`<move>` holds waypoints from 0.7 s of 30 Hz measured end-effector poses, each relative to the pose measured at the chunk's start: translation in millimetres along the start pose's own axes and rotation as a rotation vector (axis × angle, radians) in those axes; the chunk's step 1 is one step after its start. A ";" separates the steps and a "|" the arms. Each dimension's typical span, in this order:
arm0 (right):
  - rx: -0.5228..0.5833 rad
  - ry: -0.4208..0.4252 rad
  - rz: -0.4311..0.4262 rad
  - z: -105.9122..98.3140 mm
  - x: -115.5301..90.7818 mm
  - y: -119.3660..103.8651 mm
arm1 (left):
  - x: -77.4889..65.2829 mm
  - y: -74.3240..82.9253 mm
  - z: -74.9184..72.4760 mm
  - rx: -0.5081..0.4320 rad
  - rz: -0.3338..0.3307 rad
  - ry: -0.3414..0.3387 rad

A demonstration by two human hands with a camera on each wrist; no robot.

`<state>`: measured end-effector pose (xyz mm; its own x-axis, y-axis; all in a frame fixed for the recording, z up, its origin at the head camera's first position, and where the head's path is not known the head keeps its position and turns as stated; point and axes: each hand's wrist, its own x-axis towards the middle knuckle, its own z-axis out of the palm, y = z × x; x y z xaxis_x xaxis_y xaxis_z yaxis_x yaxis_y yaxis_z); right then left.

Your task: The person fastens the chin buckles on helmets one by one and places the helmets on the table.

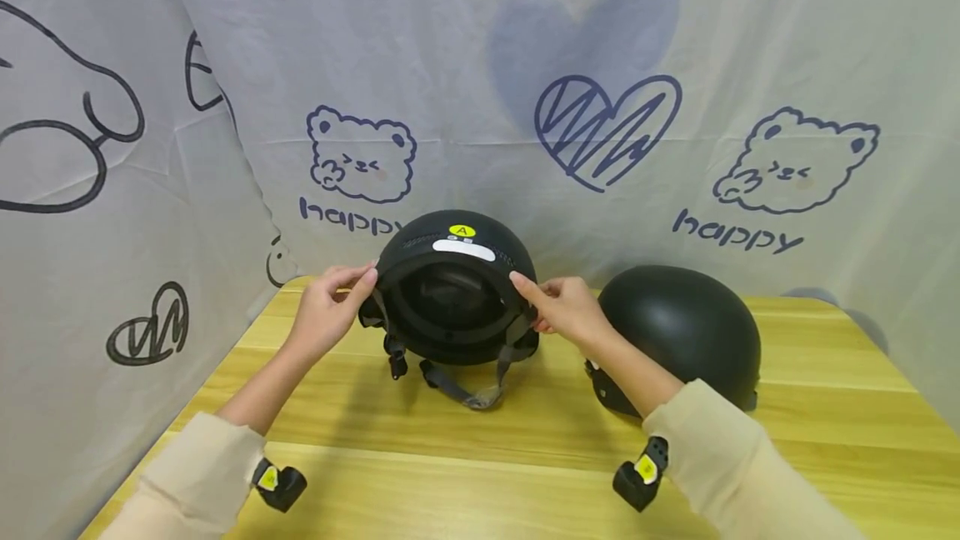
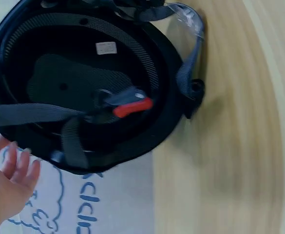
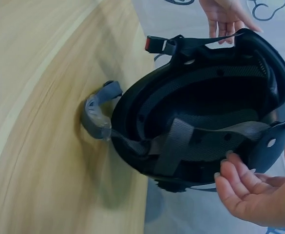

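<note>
Presently, I handle the black helmet (image 1: 455, 294) with my two hands, and it is in front of me at the far part of the table (image 1: 420, 461), near the printed curtain (image 1: 465, 65). My left hand (image 1: 332, 304) pinches one side of it at the edge, between thumb and fingers; my right hand (image 1: 564, 307) holds the opposite side, with the thumb toward me. So both grips are narrow, with only the edge between. The step in hand, as I judge it, is to support the helmet tilted, its hollow facing me and the yellow sticker (image 1: 462, 231) near the top. Whether its lower part touches the table, I cannot tell. The next move, I think, calls for equal grip on both sides, and for care with the loose straps (image 1: 504, 365), which could catch.

As for containers, only the shell is like one. In it I see dark padding (image 2: 59, 73) and a small white label (image 2: 106, 48); a red-tipped buckle (image 2: 132, 107) hangs before the opening. I notice no separate object inside. The second helmet (image 1: 678, 332) sits to the right, dome upward, partly behind my right forearm (image 1: 637, 373); its inside is hidden.
</note>
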<state>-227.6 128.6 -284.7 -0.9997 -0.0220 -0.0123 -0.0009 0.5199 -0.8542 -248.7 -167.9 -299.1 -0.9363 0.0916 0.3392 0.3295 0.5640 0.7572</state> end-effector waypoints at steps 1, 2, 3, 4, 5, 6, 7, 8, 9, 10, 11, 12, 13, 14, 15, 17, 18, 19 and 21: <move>0.001 0.012 -0.015 0.5 1.3 2.7 | 0.1 -2.6 2.2 -0.023 0.014 0.012; 0.005 0.025 -0.031 1.3 2.5 5.8 | 0.2 -5.5 4.7 -0.054 0.030 0.021; 0.004 0.040 -0.049 2.3 3.7 9.2 | 0.1 -8.4 7.1 -0.091 0.047 0.027; 0.005 0.051 -0.070 3.3 4.4 12.6 | 0.0 -11.3 9.9 -0.130 0.061 0.032; -0.012 0.065 -0.092 4.6 5.5 16.3 | -0.2 -14.2 12.8 -0.171 0.076 0.034; -0.028 0.080 -0.119 6.0 6.5 19.9 | -0.3 -16.7 15.6 -0.212 0.089 0.031; -0.041 0.092 -0.145 7.3 7.4 23.4 | -0.4 -19.3 18.3 -0.245 0.100 0.027; -0.055 0.102 -0.168 8.8 8.3 26.8 | -0.6 -21.3 20.8 -0.272 0.107 0.019; -0.070 0.108 -0.192 10.1 9.1 30.1 | -0.5 -23.1 23.0 -0.293 0.113 0.010; -0.071 0.106 -0.211 11.2 9.6 33.2 | -0.1 -24.6 25.2 -0.307 0.116 0.001; -0.063 0.096 -0.225 12.2 10.5 36.3 | 0.5 -26.2 27.2 -0.325 0.119 -0.010; -0.042 0.070 -0.239 12.3 11.1 39.4 | 1.1 -27.5 28.9 -0.339 0.120 -0.020; -0.014 0.025 -0.246 11.8 11.6 42.6 | 2.0 -28.8 30.5 -0.350 0.117 -0.030; 0.016 -0.025 -0.255 11.6 12.6 46.5 | 3.0 -30.0 31.9 -0.361 0.116 -0.039; 0.047 -0.075 -0.266 11.6 13.6 50.3 | 4.2 -31.5 33.4 -0.372 0.114 -0.044; 0.122 -0.181 -0.286 12.8 16.4 57.6 | 6.7 -33.8 36.1 -0.389 0.103 -0.049; 0.163 -0.230 -0.297 14.0 17.9 60.5 | 8.0 -34.3 37.2 -0.390 0.095 -0.046; 0.204 -0.269 -0.304 16.1 19.3 62.5 | 9.6 -34.8 38.3 -0.391 0.087 -0.041; 0.272 -0.306 -0.317 21.0 22.3 64.6 | 12.7 -35.6 40.2 -0.392 0.070 -0.026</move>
<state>-249.4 143.8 -351.0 -0.8981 -0.4127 0.1522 -0.2553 0.2073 -0.9444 -277.2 -153.9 -344.1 -0.9110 0.1422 0.3871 0.4094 0.2000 0.8901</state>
